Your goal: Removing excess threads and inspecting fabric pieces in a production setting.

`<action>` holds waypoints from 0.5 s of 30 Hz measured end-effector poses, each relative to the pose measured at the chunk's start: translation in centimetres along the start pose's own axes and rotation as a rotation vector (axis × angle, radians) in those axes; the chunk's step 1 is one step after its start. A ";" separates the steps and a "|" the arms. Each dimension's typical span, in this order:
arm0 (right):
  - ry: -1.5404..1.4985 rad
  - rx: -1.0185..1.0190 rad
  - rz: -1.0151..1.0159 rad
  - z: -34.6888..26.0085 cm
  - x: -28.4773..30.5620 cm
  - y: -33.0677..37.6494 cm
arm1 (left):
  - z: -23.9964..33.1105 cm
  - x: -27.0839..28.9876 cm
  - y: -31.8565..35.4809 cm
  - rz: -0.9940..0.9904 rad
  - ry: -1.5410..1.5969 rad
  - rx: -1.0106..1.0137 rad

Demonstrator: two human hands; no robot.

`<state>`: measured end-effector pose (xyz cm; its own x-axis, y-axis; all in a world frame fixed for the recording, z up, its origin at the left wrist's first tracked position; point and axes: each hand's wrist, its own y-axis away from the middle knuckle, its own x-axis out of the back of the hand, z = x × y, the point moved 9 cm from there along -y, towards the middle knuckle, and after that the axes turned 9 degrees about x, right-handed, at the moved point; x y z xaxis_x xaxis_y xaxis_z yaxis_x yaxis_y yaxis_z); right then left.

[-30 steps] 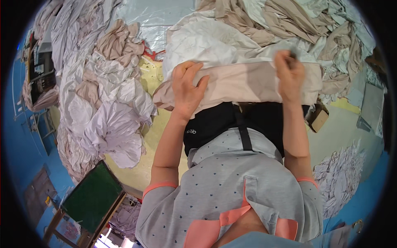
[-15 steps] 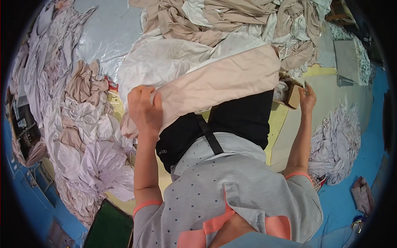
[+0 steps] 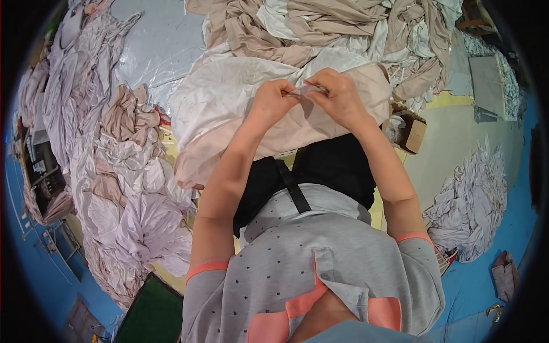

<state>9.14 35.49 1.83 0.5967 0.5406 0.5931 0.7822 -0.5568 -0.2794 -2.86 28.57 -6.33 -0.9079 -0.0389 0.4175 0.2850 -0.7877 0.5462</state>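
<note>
A pale pink and white cloth lies across my lap, its white part spread on the far side. Over its middle, my left hand pinches a raised edge of the cloth between thumb and fingers. Close beside it on the right, my right hand is closed, fingertips together at the same raised edge. Something small and dark shows at those fingertips, too small to name; the fingers partly hide it.
Beige and white cloths are heaped ahead on a grey sheet. More crumpled cloths pile up at my left. A small cardboard box stands by my right knee, with a lilac-grey cloth heap farther right.
My right hand has come from beside the cardboard box to the middle of the cloth. My left hand has moved right and away from me, from the cloth's left end to meet it.
</note>
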 end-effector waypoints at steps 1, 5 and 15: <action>0.005 -0.020 -0.042 0.3 -0.8 0.0 | -0.5 -0.5 -0.1 -0.087 0.190 -0.004; -0.012 -0.023 -0.075 0.7 -2.2 0.0 | -0.9 -0.6 0.1 -0.217 0.492 0.033; -0.247 -0.112 0.149 1.6 -1.1 1.0 | -2.2 -0.5 0.5 -0.272 0.662 0.181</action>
<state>9.54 35.30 -0.33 0.7394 0.5772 0.3466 0.6666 -0.7001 -0.2560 -2.94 26.88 -7.87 -0.9331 -0.2642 -0.2440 0.0174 -0.7108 0.7031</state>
